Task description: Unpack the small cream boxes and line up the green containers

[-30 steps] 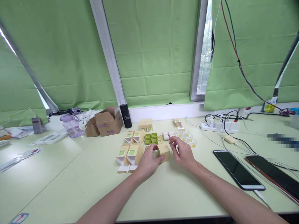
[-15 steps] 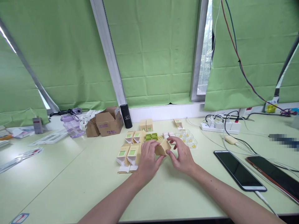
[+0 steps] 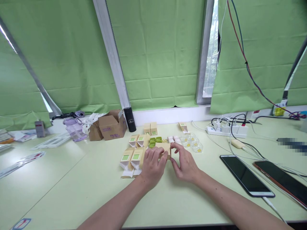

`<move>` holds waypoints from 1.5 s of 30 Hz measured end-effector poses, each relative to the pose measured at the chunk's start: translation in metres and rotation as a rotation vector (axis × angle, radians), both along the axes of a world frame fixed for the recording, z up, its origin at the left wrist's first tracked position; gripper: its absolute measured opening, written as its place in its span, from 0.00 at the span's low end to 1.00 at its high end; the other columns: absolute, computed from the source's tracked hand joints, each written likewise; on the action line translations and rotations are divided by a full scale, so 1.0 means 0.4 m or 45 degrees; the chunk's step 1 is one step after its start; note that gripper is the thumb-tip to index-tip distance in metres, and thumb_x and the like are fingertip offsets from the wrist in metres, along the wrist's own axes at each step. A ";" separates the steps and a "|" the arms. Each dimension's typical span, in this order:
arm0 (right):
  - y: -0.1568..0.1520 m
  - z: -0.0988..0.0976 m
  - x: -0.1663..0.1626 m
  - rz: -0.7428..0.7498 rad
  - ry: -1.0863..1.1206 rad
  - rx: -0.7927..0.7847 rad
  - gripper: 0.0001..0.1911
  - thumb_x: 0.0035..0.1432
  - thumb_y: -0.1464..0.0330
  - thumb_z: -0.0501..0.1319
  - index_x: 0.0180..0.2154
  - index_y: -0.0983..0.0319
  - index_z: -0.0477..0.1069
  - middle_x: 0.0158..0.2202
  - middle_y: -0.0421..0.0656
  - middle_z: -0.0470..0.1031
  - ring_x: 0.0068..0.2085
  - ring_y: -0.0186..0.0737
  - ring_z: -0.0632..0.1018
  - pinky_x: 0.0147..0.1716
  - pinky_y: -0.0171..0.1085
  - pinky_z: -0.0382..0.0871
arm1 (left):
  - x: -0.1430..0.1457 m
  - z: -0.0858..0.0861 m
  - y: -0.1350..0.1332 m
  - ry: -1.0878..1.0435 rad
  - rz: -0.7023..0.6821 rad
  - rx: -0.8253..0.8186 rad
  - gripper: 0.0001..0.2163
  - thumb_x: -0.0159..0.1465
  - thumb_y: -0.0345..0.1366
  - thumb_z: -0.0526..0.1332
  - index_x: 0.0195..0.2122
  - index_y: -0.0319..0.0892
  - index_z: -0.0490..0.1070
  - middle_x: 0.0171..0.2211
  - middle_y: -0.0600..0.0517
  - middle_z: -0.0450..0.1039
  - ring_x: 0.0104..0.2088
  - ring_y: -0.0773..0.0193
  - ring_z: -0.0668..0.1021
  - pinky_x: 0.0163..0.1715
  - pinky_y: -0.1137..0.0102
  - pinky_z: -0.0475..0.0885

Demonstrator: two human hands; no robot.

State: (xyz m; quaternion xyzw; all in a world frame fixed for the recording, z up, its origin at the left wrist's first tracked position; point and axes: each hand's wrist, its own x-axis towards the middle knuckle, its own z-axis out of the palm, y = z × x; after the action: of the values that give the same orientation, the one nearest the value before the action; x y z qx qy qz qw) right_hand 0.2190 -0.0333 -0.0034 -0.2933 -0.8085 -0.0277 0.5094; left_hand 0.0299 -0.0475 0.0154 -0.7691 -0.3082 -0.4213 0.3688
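Observation:
Both hands are on a small tan cardboard box (image 3: pixel 165 147) in the middle of the table. My left hand (image 3: pixel 153 163) grips its left side with the fingers curled over it. At the box's right end, my right hand (image 3: pixel 184 161) holds the edge between thumb and fingertips. Left of the box lie several like boxes (image 3: pixel 130 156) with green labels and open white flaps. Just behind it are green containers (image 3: pixel 155 140), small white-and-pink pieces (image 3: pixel 173 139) and clear round cups (image 3: pixel 191 140) with yellow spots.
Two closed tan boxes (image 3: pixel 150 128) and one open box (image 3: pixel 183 127) stand farther back. A black cylinder (image 3: pixel 129 119), a brown carton (image 3: pixel 112 125) and a purple bottle (image 3: pixel 75 129) are at the back left. A power strip (image 3: pixel 226 130), cables and two phones (image 3: pixel 247 175) lie right.
The box in my hands has turned from a tilted pose to a flatter one. My left hand's fingers have closed further over it, and my right hand has shifted slightly lower.

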 end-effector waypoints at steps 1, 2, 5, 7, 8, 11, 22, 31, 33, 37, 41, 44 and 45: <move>0.000 0.000 0.000 0.006 0.005 -0.004 0.28 0.65 0.72 0.57 0.64 0.59 0.53 0.54 0.53 0.73 0.46 0.50 0.79 0.42 0.49 0.80 | 0.000 0.000 0.000 0.009 0.000 0.017 0.13 0.65 0.23 0.63 0.49 0.42 0.69 0.42 0.45 0.76 0.45 0.53 0.76 0.46 0.57 0.71; 0.000 -0.001 0.000 0.015 0.014 -0.010 0.29 0.65 0.72 0.57 0.64 0.59 0.53 0.54 0.54 0.73 0.46 0.49 0.79 0.42 0.49 0.80 | 0.001 0.001 -0.001 0.014 -0.001 0.027 0.13 0.65 0.23 0.64 0.49 0.42 0.70 0.42 0.45 0.76 0.46 0.53 0.76 0.46 0.57 0.71; 0.001 -0.001 0.001 0.043 0.050 -0.020 0.29 0.65 0.72 0.58 0.64 0.59 0.53 0.54 0.54 0.72 0.47 0.50 0.79 0.42 0.49 0.80 | 0.001 0.000 -0.001 0.014 0.005 0.023 0.12 0.65 0.24 0.64 0.48 0.42 0.70 0.43 0.44 0.76 0.46 0.53 0.76 0.46 0.57 0.71; 0.003 -0.002 0.002 0.060 0.070 -0.027 0.28 0.64 0.72 0.58 0.64 0.59 0.54 0.53 0.54 0.72 0.47 0.50 0.78 0.41 0.50 0.80 | 0.001 -0.001 -0.001 0.014 0.013 0.001 0.12 0.65 0.24 0.63 0.49 0.42 0.70 0.43 0.44 0.76 0.46 0.52 0.76 0.46 0.57 0.71; 0.004 -0.002 0.002 0.068 0.076 -0.035 0.28 0.64 0.72 0.58 0.63 0.59 0.54 0.53 0.53 0.72 0.47 0.50 0.78 0.41 0.50 0.80 | 0.001 -0.001 -0.001 0.016 0.016 -0.017 0.13 0.65 0.24 0.63 0.49 0.42 0.69 0.43 0.44 0.76 0.46 0.52 0.76 0.46 0.57 0.71; 0.007 -0.006 0.003 0.084 0.091 -0.057 0.27 0.63 0.73 0.58 0.62 0.58 0.55 0.52 0.53 0.72 0.47 0.50 0.78 0.42 0.50 0.80 | -0.001 -0.006 0.002 0.012 0.018 -0.093 0.14 0.66 0.24 0.61 0.51 0.44 0.68 0.45 0.44 0.75 0.47 0.51 0.76 0.47 0.56 0.71; 0.003 0.009 0.011 0.078 0.168 -0.201 0.16 0.72 0.68 0.51 0.59 0.58 0.56 0.53 0.52 0.74 0.46 0.47 0.81 0.43 0.48 0.79 | -0.014 -0.018 0.008 -0.167 -0.069 -0.517 0.24 0.66 0.26 0.61 0.62 0.45 0.60 0.53 0.41 0.70 0.54 0.48 0.75 0.51 0.51 0.77; 0.029 0.013 0.019 0.072 0.322 -0.181 0.18 0.73 0.67 0.53 0.62 0.56 0.56 0.61 0.56 0.72 0.45 0.45 0.83 0.41 0.47 0.81 | -0.019 -0.038 0.018 -0.457 -0.147 -0.881 0.23 0.69 0.32 0.62 0.63 0.47 0.59 0.60 0.42 0.68 0.61 0.49 0.72 0.59 0.49 0.73; 0.039 0.017 0.027 0.051 0.307 -0.048 0.19 0.72 0.70 0.54 0.62 0.56 0.59 0.62 0.56 0.70 0.56 0.50 0.79 0.49 0.52 0.80 | -0.018 -0.042 0.020 -0.497 -0.169 -0.918 0.23 0.69 0.33 0.62 0.63 0.48 0.60 0.60 0.42 0.69 0.62 0.49 0.72 0.60 0.48 0.72; 0.055 0.021 0.049 0.027 0.201 0.145 0.22 0.68 0.77 0.52 0.60 0.56 0.64 0.59 0.55 0.71 0.63 0.54 0.73 0.57 0.60 0.75 | -0.015 -0.045 0.021 -0.558 -0.215 -0.993 0.23 0.69 0.32 0.61 0.64 0.49 0.59 0.61 0.42 0.69 0.62 0.49 0.72 0.60 0.48 0.73; 0.073 0.009 0.064 0.044 0.098 0.148 0.29 0.63 0.82 0.49 0.60 0.55 0.67 0.59 0.54 0.71 0.62 0.52 0.75 0.56 0.58 0.78 | -0.015 -0.046 0.021 -0.590 -0.259 -1.025 0.22 0.69 0.32 0.60 0.62 0.49 0.59 0.59 0.43 0.70 0.61 0.51 0.74 0.58 0.50 0.74; 0.090 -0.005 0.067 0.045 0.100 0.111 0.32 0.59 0.84 0.48 0.60 0.56 0.68 0.56 0.53 0.73 0.60 0.50 0.76 0.53 0.55 0.80 | -0.017 -0.042 0.020 -0.563 -0.266 -1.013 0.18 0.69 0.30 0.59 0.59 0.49 0.63 0.57 0.44 0.71 0.59 0.52 0.74 0.58 0.50 0.74; 0.095 -0.009 0.067 0.043 0.108 0.089 0.32 0.58 0.84 0.48 0.59 0.57 0.68 0.55 0.52 0.73 0.58 0.49 0.77 0.50 0.53 0.81 | -0.017 -0.040 0.020 -0.554 -0.264 -1.008 0.18 0.69 0.29 0.59 0.58 0.49 0.63 0.57 0.44 0.71 0.59 0.52 0.74 0.58 0.50 0.74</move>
State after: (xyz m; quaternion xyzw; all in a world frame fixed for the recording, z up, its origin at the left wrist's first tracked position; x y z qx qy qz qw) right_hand 0.2460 0.0046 -0.0071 -0.2624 -0.7895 -0.0347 0.5537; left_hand 0.0231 -0.0396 -0.0006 -0.7711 -0.4372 -0.4574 -0.0704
